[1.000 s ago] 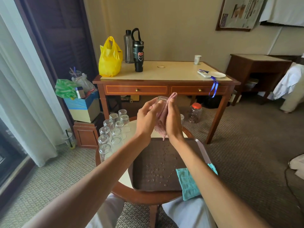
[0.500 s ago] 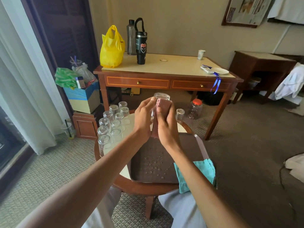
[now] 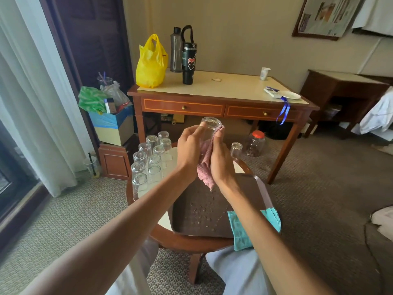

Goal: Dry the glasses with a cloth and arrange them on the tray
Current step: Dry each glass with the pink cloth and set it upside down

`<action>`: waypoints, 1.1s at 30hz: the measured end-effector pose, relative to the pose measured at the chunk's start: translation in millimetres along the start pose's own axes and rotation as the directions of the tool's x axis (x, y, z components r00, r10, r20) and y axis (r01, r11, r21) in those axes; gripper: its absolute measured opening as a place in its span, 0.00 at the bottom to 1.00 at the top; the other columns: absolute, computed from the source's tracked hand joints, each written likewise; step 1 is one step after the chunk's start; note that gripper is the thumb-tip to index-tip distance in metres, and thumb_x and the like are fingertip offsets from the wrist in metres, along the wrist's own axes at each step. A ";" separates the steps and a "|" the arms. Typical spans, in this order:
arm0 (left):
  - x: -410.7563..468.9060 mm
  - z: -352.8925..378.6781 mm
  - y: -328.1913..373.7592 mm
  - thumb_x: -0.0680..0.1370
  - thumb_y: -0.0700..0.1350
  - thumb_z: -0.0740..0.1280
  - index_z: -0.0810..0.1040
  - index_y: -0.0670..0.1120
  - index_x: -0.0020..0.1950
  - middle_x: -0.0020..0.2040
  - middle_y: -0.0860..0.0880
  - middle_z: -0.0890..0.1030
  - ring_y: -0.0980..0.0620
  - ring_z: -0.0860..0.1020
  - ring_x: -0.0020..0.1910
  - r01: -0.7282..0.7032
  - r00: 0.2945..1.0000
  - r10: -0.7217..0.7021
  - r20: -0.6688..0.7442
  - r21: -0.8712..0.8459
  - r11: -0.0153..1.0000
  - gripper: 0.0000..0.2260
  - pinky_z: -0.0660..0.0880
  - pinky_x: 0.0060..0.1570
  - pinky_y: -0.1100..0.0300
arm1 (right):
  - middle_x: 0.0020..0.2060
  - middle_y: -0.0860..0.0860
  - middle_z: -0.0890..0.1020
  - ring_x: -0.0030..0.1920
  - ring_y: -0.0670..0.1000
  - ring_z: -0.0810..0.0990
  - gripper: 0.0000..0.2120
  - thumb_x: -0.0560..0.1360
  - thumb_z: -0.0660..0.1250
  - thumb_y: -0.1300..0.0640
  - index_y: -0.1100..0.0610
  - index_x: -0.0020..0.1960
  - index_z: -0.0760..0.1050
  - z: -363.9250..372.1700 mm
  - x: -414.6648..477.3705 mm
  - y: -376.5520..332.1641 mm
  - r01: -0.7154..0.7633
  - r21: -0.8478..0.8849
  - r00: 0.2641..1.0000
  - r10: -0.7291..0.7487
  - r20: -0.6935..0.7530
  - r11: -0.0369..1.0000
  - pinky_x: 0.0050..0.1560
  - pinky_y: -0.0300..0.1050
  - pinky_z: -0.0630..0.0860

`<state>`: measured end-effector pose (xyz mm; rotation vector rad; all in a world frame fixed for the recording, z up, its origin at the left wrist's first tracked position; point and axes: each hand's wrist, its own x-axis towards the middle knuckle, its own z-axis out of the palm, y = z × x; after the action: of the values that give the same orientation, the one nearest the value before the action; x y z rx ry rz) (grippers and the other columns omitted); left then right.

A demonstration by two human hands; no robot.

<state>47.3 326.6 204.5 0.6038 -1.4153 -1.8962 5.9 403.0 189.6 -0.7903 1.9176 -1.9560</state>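
Nothing here can be read as words or numbers. The black tumbler (image 3: 188, 60) on the desk (image 3: 234, 87) bears a red heart sign with two eyes. The newspaper sheet (image 3: 325, 14) framed on the wall shows print too small to make out.

Hotel-like bedroom: carpet (image 3: 319, 188), curtain (image 3: 32, 92), writing desk (image 3: 223, 90).

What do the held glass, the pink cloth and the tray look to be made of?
Glass: clear and glossy, and the background shows through it. Probably real glass, though clear plastic can't be ruled out.
Cloth: soft matte fabric. It hangs limp and shows a waffle-like weave.
Tray: dark brown and matte, likely plastic. Water droplets bead on its surface.
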 end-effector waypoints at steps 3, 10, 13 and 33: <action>1.6 -2.7 -1.8 0.80 0.55 0.68 0.80 0.49 0.62 0.59 0.47 0.84 0.49 0.82 0.59 0.011 1.000 -0.011 -0.003 -0.007 1.000 0.14 0.79 0.62 0.47 | 0.50 0.45 0.81 0.45 0.39 0.83 0.15 0.85 0.53 0.46 0.50 0.68 0.68 4.0 -2.5 2.2 0.186 -0.122 0.980 -0.194 -0.052 0.975 0.43 0.37 0.81; -11.3 -2.1 -5.0 0.87 0.52 0.55 0.79 0.53 0.61 0.53 0.52 0.84 0.55 0.81 0.51 0.055 0.994 -0.060 0.088 0.057 0.997 0.14 0.78 0.41 0.64 | 0.58 0.47 0.81 0.54 0.53 0.84 0.23 0.78 0.55 0.33 0.42 0.68 0.67 -1.3 29.4 -13.0 0.105 -0.084 0.992 -0.110 -0.060 0.991 0.55 0.56 0.82; -12.0 -3.2 -4.3 0.86 0.55 0.60 0.81 0.59 0.54 0.53 0.57 0.84 0.63 0.82 0.52 -0.030 0.996 0.019 0.087 0.128 0.991 0.10 0.77 0.50 0.66 | 0.57 0.42 0.78 0.52 0.42 0.81 0.27 0.83 0.46 0.36 0.46 0.75 0.66 -4.6 30.4 -20.5 -0.008 -0.074 1.000 0.006 -0.027 0.997 0.48 0.31 0.77; 2.4 5.5 10.3 0.87 0.51 0.57 0.76 0.47 0.53 0.44 0.52 0.80 0.56 0.79 0.41 0.005 1.000 -0.004 -0.014 0.057 0.998 0.12 0.76 0.35 0.65 | 0.45 0.50 0.84 0.41 0.47 0.86 0.17 0.81 0.60 0.39 0.50 0.59 0.75 -4.6 41.8 -29.1 0.097 -0.069 0.995 -0.095 0.028 0.993 0.43 0.46 0.85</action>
<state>44.3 326.4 216.0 0.6464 -1.4646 -1.8574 -25.5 385.5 225.9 -0.9383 1.9780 -1.9327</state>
